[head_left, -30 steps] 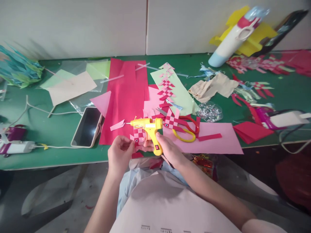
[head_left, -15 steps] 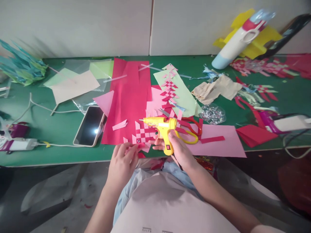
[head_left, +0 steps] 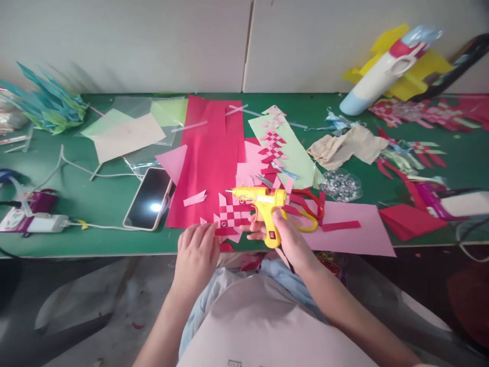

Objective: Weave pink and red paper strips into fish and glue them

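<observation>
My right hand (head_left: 288,237) is wrapped round the handle of a yellow glue gun (head_left: 267,204), its nozzle pointing left. Below the nozzle lies a woven red and pink paper fish (head_left: 231,215) with a small round eye. My left hand (head_left: 196,250) rests at the left end of this fish, fingers curled together; what its fingertips hold is hidden. Behind the gun, scissors with red and yellow handles (head_left: 311,224) lie partly covered. More small woven fish (head_left: 273,148) lie on a light green sheet (head_left: 296,158).
A phone (head_left: 147,199), large red paper (head_left: 212,148) and cut strips (head_left: 194,198) lie on the green table. Pink paper (head_left: 351,239), a box of googly eyes (head_left: 341,185), a cloth (head_left: 347,145), a bottle (head_left: 382,71) and power strips (head_left: 34,216) surround the work.
The whole view has shifted, so things sit slightly further right. My left hand's fingers are drawn closer together at the fish. The glue gun stays in my right hand.
</observation>
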{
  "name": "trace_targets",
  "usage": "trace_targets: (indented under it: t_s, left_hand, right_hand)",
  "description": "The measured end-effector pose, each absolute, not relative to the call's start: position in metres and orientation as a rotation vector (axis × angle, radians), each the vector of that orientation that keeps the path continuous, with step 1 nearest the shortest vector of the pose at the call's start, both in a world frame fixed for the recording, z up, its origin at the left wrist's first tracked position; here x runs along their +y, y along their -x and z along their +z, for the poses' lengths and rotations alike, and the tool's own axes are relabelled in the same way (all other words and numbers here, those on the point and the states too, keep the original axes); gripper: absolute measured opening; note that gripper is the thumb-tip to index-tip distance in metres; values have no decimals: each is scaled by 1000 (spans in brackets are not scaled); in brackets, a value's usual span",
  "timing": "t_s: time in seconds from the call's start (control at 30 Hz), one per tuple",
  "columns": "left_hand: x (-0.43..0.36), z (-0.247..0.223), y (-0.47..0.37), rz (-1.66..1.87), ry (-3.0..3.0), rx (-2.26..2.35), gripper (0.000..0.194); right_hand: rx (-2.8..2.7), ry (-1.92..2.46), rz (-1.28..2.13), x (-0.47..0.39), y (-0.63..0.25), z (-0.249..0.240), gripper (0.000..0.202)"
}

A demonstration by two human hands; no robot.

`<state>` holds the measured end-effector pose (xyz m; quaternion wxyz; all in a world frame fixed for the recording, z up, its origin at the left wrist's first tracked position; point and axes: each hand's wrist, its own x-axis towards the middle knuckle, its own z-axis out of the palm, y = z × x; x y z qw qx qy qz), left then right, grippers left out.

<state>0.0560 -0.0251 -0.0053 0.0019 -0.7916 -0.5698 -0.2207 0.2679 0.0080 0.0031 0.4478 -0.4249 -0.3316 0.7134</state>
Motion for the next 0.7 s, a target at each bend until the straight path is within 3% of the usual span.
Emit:
trace_targets:
  t_s: [0.3,0.47,0.7]
  left_hand:
    - [1,-2,-51,-616,2581,-1821,39]
    - [-1,-4,-39,-813,2413,-1947,49]
    - [-5,-3,-19,-685,2500,-1960,36]
  right_hand:
    - [-837,1066,1762,9,-267,10,43]
    - [-845,1076,1754,9,-267,10,44]
    - [-856,1064,1758,8,-266,9,40]
